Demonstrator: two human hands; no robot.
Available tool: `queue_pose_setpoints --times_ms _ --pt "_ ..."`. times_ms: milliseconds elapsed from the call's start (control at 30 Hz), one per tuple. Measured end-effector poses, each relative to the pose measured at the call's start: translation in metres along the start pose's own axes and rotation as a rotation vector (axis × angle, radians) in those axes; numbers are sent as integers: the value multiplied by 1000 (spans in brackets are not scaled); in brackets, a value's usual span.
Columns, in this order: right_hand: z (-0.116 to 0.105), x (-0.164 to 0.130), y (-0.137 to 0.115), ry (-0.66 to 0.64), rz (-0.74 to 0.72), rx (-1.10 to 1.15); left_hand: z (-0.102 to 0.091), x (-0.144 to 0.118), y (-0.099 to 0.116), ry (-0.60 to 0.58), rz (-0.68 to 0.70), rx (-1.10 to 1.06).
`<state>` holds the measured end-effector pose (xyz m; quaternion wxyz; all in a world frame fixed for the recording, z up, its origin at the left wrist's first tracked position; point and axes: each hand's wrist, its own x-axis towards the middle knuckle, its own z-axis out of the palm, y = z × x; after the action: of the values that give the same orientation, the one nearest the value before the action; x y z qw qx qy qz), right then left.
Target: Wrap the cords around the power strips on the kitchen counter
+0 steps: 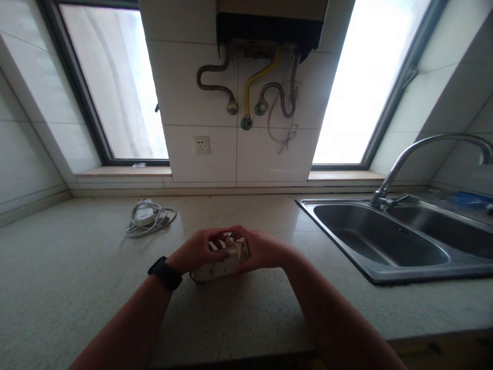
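Left hand (196, 250) and right hand (259, 250) both clasp a small white box (215, 268), possibly holding slats, on the countertop (77, 277) left of the sink (385, 241). Uneven squeeze could spill contents.

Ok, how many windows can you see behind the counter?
2. One window is at the left above the coiled white cable; the other window is at the right, behind the sink. Both are cut off at the top, and more may lie out of frame.
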<state>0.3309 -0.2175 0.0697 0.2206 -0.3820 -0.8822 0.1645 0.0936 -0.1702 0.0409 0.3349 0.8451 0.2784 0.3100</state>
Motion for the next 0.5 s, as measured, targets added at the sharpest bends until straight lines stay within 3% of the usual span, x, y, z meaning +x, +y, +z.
queue_pose_setpoints --times_ms 133,233,333,433,500 --pt "-2 2 17 34 172 113 -3 1 -20 221 -60 55" --pt "-18 -4 48 169 400 259 -6 3 -46 342 -116 118" --pt "-44 -24 88 513 635 406 -6 7 -70 298 -162 223" --pt "-69 -56 125 896 845 406 -5 9 -82 209 -190 289" --pt "-81 -76 143 1009 939 369 -4 10 -83 178 -189 303"
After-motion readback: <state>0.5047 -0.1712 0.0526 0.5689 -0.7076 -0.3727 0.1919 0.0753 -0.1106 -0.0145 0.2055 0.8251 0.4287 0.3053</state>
